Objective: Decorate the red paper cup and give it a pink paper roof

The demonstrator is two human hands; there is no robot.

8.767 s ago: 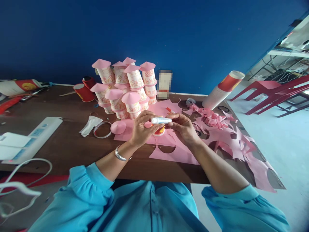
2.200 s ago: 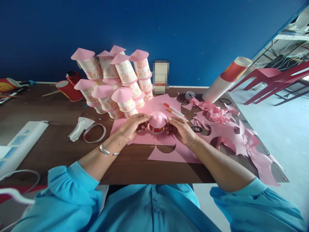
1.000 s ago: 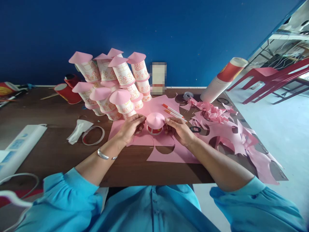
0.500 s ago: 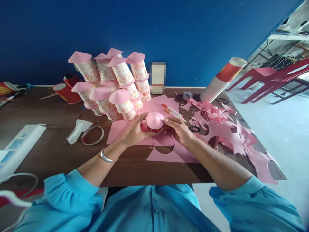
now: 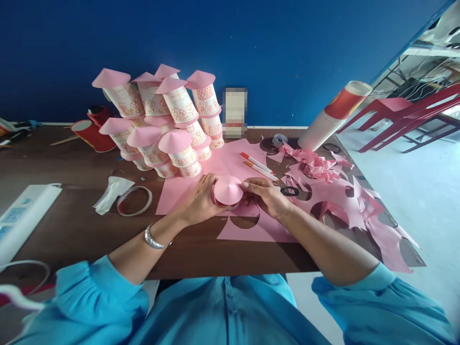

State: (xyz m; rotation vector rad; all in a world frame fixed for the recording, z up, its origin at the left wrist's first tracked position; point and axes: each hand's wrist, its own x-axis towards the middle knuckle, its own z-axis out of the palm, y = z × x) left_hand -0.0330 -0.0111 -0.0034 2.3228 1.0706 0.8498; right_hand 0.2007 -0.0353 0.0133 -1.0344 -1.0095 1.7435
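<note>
A pink paper cone (image 5: pixel 228 190) sits over a paper cup, which is mostly hidden beneath it; only a bit of its side shows. Wrapped around the cup from the left is my left hand (image 5: pixel 201 201). On the cone's right edge, my right hand (image 5: pixel 265 194) pinches the paper between thumb and fingers. Both hands hover above pink paper sheets (image 5: pixel 179 199) on the brown table (image 5: pixel 172 254). Behind them stand several stacked paper-cup towers (image 5: pixel 179 155) with drawn flowers and pink cone roofs.
Two markers (image 5: pixel 259 165) lie on the pink sheet. Cut pink scraps (image 5: pixel 334 196) spread along the right, before a leaning stack of cups (image 5: pixel 325 120). At the left are a tape roll (image 5: pixel 134 201), a crumpled tissue (image 5: pixel 112 194), red cups (image 5: pixel 94 135) and a power strip (image 5: pixel 28 215).
The cone and cup have come slightly toward me, and the cone tilts so that its top faces me more. My left hand moved with them; my right hand stays at the cone's edge.
</note>
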